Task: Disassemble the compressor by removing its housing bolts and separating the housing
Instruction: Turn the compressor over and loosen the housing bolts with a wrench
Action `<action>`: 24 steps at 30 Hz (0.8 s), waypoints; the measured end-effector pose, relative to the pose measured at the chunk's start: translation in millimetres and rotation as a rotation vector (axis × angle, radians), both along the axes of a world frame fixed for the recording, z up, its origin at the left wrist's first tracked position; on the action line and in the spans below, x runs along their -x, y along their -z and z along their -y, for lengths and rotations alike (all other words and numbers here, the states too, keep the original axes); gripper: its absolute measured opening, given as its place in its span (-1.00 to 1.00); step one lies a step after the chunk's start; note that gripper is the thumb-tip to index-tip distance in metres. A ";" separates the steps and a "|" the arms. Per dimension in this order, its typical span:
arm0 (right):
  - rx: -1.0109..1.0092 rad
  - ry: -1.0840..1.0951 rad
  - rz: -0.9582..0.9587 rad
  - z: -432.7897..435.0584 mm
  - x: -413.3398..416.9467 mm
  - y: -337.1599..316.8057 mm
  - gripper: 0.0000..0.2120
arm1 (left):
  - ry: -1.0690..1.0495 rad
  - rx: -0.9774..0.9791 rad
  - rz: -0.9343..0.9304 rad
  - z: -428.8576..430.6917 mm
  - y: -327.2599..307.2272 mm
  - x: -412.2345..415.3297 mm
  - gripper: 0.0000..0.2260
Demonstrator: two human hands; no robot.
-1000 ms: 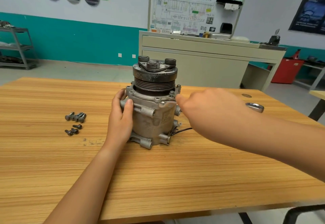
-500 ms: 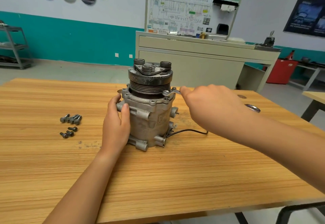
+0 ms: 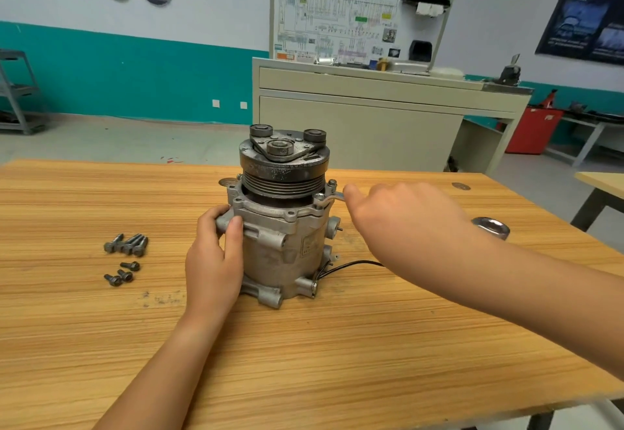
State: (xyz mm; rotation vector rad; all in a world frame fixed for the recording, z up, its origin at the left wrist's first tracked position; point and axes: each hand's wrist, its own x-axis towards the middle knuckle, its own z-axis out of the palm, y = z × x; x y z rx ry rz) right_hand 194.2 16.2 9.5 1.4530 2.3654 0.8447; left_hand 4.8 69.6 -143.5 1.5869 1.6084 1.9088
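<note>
Compressor (image 3: 283, 227) back hidden; wrench (image 3: 332, 197) handle buried in curled fingers of right hand (image 3: 405, 223). Stands upright, grey, side gripped by left hand (image 3: 212, 260).

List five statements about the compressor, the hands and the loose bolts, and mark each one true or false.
1. The compressor stands upright on the wooden table with its pulley on top. True.
2. The left hand lies flat on the table, apart from the compressor. False: it grips the compressor's side.
3. The right hand holds a wrench whose end sits at a bolt on the upper flange. True.
4. The loose bolts lie on the table to the right of the compressor. False: they lie to its left.
5. A black wire runs from the compressor's base. True.
</note>
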 end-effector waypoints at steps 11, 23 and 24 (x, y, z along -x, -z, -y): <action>-0.106 -0.102 0.073 -13.3 -14.9 15.8 -0.42 | -0.047 -0.052 0.026 14.7 -2.4 -9.5 -0.58; -0.444 -0.735 -0.465 -119.5 -45.4 48.5 -0.81 | 0.055 -0.081 0.081 6.3 3.9 -14.7 -0.78; -0.451 -0.717 -0.532 -124.5 -37.8 56.8 -0.83 | 0.055 -0.087 0.077 6.1 4.4 -14.4 -0.78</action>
